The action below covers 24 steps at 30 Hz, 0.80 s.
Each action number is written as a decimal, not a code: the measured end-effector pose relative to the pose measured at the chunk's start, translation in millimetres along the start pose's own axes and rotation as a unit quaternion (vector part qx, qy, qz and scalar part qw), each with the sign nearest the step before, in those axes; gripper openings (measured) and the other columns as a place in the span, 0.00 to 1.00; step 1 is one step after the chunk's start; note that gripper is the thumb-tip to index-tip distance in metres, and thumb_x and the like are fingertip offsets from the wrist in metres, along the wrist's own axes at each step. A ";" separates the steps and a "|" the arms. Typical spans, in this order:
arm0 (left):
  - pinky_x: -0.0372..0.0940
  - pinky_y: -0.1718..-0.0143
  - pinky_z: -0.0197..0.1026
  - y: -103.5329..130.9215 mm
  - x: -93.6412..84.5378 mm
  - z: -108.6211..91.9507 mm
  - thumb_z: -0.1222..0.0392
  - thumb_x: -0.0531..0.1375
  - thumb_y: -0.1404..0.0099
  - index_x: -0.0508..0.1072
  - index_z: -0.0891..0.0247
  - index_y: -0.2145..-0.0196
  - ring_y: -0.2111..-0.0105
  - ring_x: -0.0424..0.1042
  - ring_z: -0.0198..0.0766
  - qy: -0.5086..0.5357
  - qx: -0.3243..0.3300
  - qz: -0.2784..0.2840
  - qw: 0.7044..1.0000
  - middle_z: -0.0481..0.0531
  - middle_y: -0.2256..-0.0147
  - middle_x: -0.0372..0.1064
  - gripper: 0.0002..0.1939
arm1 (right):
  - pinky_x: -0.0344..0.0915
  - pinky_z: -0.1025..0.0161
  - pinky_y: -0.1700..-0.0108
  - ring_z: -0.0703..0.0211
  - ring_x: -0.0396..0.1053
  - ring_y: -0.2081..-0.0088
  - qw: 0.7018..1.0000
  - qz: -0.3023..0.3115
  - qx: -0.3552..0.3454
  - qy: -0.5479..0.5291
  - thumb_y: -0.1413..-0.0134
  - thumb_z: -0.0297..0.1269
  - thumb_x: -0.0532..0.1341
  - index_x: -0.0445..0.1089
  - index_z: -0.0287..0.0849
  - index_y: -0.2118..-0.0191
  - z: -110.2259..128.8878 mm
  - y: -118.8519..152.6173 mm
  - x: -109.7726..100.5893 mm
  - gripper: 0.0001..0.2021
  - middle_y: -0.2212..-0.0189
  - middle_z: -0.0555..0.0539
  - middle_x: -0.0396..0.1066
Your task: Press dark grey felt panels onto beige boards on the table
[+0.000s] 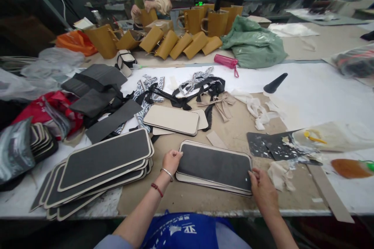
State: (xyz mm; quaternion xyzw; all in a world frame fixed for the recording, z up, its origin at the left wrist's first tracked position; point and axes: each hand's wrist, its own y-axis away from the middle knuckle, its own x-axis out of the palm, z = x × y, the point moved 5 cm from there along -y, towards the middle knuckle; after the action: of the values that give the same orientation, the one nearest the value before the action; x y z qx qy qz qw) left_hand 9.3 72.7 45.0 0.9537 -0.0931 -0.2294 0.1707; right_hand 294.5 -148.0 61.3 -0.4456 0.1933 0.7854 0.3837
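In front of me lies a rounded rectangular dark panel with a cream edge (216, 166), on top of similar panels. My left hand (172, 161) pinches its left end between thumb and fingers. At the opposite end, my right hand (263, 190) grips the right edge, fingertips at the rim. To the left is a fanned stack of like panels (105, 159), dark faces up. Just behind my hands, cream panels (172, 120) lie with the pale side up.
Fabric scraps (187, 89) spread over the middle back. A glue-spattered dark board (271, 146) and a plastic bag with a yellow spatula (315, 137) lie right. A pink pouch (225, 61) and green bag (254, 42) sit farther back. Across the table, a person (150, 0) handles mustard-coloured bags (193, 21).
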 end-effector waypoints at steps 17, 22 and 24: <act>0.53 0.73 0.38 1.8 0.1 -1.6 0.52 0.55 0.50 0.64 0.61 0.82 0.78 0.62 0.37 -0.099 0.018 -0.011 0.995 0.46 0.83 0.62 0.11 | 0.62 0.57 0.68 0.50 0.69 0.69 0.998 0.001 -0.021 0.064 0.47 0.41 0.48 0.62 0.39 0.61 7.3 0.5 3.3 0.13 0.71 0.41 0.70; 0.55 0.73 0.38 -0.1 1.0 -2.0 0.52 0.55 0.51 0.64 0.61 0.82 0.78 0.63 0.38 -0.119 0.025 -0.008 0.993 0.46 0.83 0.63 0.11 | 0.63 0.58 0.68 0.52 0.69 0.70 0.997 -0.023 -0.035 0.059 0.46 0.38 0.50 0.62 0.38 0.60 6.6 1.2 5.0 0.11 0.72 0.43 0.70; 0.55 0.73 0.38 -0.1 0.8 -1.9 0.52 0.55 0.50 0.64 0.61 0.81 0.78 0.64 0.38 -0.126 0.026 -0.010 0.992 0.46 0.83 0.63 0.11 | 0.63 0.59 0.68 0.52 0.69 0.70 0.996 -0.034 -0.044 0.063 0.46 0.37 0.50 0.62 0.38 0.61 6.3 1.6 5.9 0.10 0.72 0.43 0.70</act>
State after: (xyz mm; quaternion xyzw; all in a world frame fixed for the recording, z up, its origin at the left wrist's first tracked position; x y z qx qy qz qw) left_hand 11.0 73.1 46.2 0.9222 -0.1097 -0.3470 0.1304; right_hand 287.9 -142.4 59.6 -0.5171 0.1669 0.7500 0.3771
